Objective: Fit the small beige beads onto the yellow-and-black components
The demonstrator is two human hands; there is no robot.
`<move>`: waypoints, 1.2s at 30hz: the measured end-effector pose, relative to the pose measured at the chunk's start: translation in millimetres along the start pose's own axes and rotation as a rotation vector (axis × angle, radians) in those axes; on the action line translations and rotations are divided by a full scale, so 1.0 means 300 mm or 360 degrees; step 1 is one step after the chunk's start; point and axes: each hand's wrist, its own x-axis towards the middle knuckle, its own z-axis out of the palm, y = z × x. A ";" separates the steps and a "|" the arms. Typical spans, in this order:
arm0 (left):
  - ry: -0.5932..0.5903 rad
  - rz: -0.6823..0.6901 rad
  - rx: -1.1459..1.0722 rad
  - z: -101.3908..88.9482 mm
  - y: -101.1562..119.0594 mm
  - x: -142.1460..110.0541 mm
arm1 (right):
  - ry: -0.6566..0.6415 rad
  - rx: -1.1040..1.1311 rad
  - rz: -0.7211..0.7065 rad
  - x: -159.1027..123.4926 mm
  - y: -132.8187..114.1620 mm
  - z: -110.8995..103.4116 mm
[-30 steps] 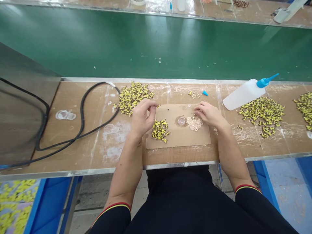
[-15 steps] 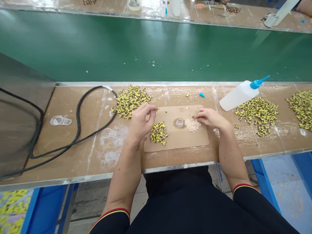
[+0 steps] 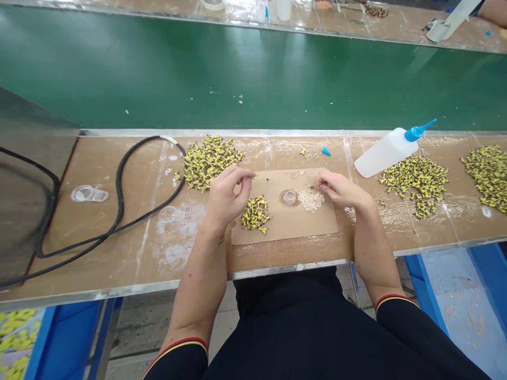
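A cardboard mat lies on the bench in front of me. My left hand hovers over its left edge, fingertips pinched on a small part too tiny to name, beside a little heap of yellow-and-black parts. My right hand rests at the mat's upper right, fingers curled in a pinch next to a pile of tiny beige pieces. Between the two heaps sits a small clear round dish.
A bigger heap of yellow parts lies behind my left hand, more heaps to the right. A white squeeze bottle with a blue nozzle lies on its side. A black cable loops at left. A green conveyor belt runs behind.
Both hands stay pinched in nearly the same places over the mat; the camera has shifted a little, so the scene sits slightly further left.
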 end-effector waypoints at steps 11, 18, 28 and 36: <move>-0.0065 0.0234 -0.0434 0.013 0.106 -0.021 | 0.0339 0.0729 -0.0275 -0.032 -0.087 0.002; -0.0044 0.0402 -0.0378 0.085 0.194 -0.050 | 0.0583 0.1032 -0.0476 -0.024 -0.206 0.081; -0.0112 0.0435 -0.0320 0.099 0.189 -0.064 | 0.0680 0.0756 -0.0546 -0.027 -0.254 0.110; -0.0073 0.0424 -0.0348 0.097 0.185 -0.063 | 0.0710 0.0637 -0.0566 -0.029 -0.265 0.114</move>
